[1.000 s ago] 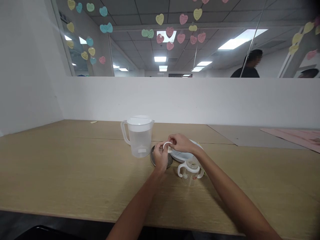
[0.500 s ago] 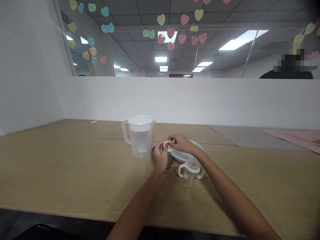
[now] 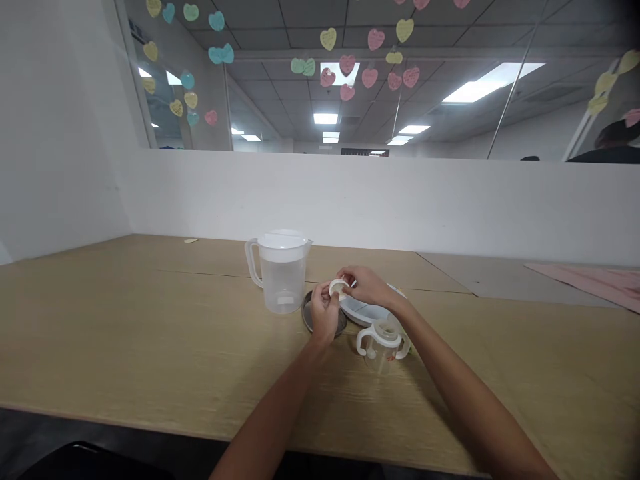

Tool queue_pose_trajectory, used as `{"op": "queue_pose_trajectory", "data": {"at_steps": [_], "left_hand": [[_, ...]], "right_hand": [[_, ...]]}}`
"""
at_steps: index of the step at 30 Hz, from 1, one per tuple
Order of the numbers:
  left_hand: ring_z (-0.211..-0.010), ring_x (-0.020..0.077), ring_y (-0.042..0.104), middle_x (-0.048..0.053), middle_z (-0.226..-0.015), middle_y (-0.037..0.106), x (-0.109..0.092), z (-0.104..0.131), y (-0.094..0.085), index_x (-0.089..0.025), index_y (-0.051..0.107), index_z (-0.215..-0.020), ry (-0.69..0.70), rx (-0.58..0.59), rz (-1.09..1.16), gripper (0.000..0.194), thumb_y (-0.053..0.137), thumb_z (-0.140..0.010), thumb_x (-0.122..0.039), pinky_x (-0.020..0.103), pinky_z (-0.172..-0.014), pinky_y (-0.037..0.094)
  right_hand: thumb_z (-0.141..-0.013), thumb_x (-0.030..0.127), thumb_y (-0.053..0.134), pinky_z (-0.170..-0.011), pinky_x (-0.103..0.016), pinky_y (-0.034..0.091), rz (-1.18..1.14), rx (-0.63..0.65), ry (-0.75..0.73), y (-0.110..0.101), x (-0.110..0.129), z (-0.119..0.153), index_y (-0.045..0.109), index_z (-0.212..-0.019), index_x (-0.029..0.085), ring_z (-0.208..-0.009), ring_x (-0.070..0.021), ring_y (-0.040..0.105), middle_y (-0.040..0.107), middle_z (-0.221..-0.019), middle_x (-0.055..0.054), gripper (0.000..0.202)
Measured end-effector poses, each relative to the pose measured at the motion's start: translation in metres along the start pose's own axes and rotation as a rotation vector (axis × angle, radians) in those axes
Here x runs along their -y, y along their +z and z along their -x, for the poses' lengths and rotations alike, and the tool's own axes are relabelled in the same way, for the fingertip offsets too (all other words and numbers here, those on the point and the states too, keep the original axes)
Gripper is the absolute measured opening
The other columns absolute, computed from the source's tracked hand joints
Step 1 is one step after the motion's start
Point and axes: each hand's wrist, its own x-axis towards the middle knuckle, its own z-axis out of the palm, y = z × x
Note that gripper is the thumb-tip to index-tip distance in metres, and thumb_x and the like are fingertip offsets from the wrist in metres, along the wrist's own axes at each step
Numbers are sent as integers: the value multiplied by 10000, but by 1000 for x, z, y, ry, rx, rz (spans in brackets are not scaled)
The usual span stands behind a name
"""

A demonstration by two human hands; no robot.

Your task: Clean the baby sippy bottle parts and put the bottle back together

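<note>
A small white ring-shaped lid (image 3: 339, 287) is held between my left hand (image 3: 324, 312) and my right hand (image 3: 365, 286), the fingers of both pinching its rim. Beneath my left hand lies a dark round metal dish (image 3: 309, 313), partly hidden. Behind my right wrist is a light divided plate (image 3: 364, 312). A clear cup with two white handles (image 3: 383, 343) stands open-topped below the plate, close to my right forearm. To the left of my hands stands a clear pitcher (image 3: 283, 277) with a white lid.
The wooden table (image 3: 150, 347) meets a white wall (image 3: 260, 190) at the back. A grey sheet (image 3: 480, 272) and a pink cloth (image 3: 590, 283) lie at the back right. Behind the glass, a person in a dark cap (image 3: 617, 137) is partly visible.
The white lid has tilted so that more of its round face shows. Both hands have shifted only slightly. The view has moved a little, and the person behind the glass appears farther right.
</note>
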Motion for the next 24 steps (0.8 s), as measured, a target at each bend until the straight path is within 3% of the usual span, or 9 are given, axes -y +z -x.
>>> {"op": "queue_pose_trajectory", "data": {"at_steps": [7, 14, 19, 24], "left_hand": [[-748, 144, 591, 39, -817, 633, -10, 4, 0, -162, 587, -860, 113, -28, -112, 154, 571, -708, -177, 246, -699, 457], [-722, 136, 576, 32, -778, 616, -10, 2, 0, -158, 586, -827, 120, -32, -121, 127, 590, -702, -181, 233, -673, 453], [-802, 164, 609, 74, -889, 654, -5, 0, 1, -152, 611, -923, 27, -43, -20, 220, 604, -717, -229, 254, -687, 480], [-959, 201, 610, 105, -1043, 657, 2, -2, 3, -156, 622, -997, -39, 7, 120, 336, 668, -675, -243, 304, -829, 469]], "right_hand": [[-638, 139, 539, -580, -213, 343, 59, -42, 46, -2, 15, 3, 613, -806, 157, -610, -116, 510, 616, -680, -13, 184], [-595, 146, 544, -547, -213, 311, 99, -104, 57, 1, 23, 3, 615, -764, 161, -573, -111, 486, 584, -622, 6, 184], [-635, 152, 553, -587, -218, 356, 74, -97, 69, 0, 16, 2, 624, -800, 158, -614, -119, 520, 627, -704, -20, 180], [-692, 180, 557, -664, -234, 413, -87, -45, 82, -2, 2, 1, 627, -876, 148, -709, -134, 565, 654, -818, -46, 199]]}}
